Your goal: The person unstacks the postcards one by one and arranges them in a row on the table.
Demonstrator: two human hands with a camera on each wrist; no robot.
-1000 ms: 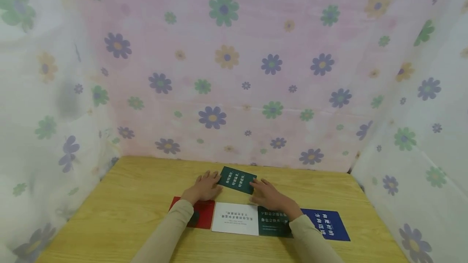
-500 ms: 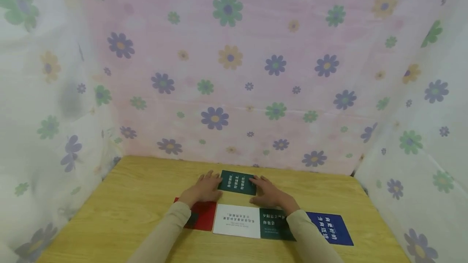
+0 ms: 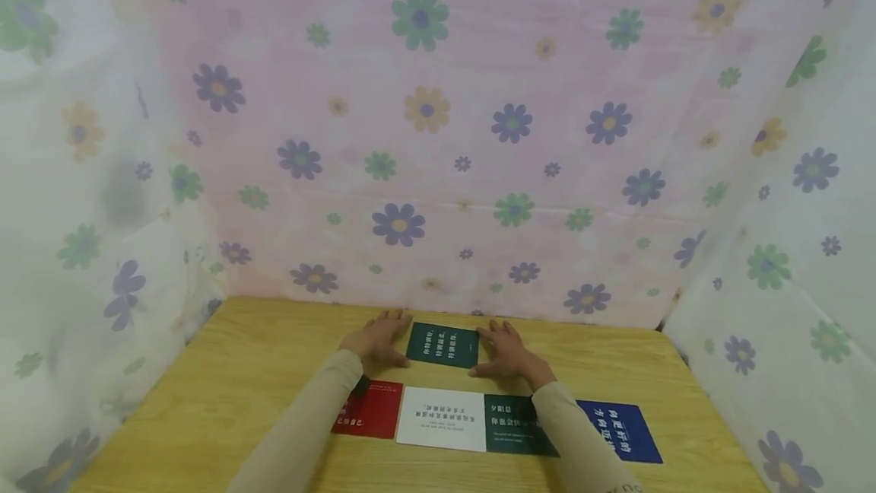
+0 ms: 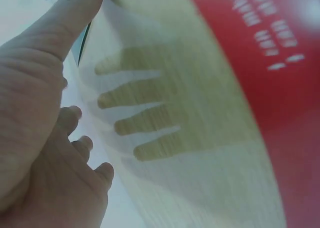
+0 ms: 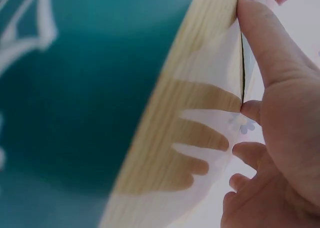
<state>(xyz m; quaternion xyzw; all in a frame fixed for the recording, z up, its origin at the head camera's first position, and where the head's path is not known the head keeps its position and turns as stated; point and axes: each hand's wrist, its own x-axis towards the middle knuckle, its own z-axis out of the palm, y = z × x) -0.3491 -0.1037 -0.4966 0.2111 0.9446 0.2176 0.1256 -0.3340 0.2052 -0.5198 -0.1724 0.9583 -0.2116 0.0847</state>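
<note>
A dark green card (image 3: 443, 345) with white lettering lies flat on the wooden table, between my two hands. At its left side is my left hand (image 3: 378, 339), fingers spread, the thumb tip near the card's lower left corner. My right hand (image 3: 508, 352) sits at its right edge, the index fingertip by the upper right corner. Neither hand is curled round anything. Seen in the left wrist view, the left hand (image 4: 55, 143) has loose fingers. The right wrist view shows the right hand (image 5: 280, 118) with its thumb and a finger close to the card's thin edge (image 5: 243, 68).
Nearer the person is a row of cards: a red card (image 3: 376, 409), a white card (image 3: 441, 418), a second green card (image 3: 513, 432) and a blue card (image 3: 636, 432). My forearms partly cover some of them. A flowered cloth (image 3: 438, 173) walls the table's back and sides.
The far green card has turned from a slant to lie nearly straight. My fingers have slid off its face to its sides, and the hands have spread a little apart.
</note>
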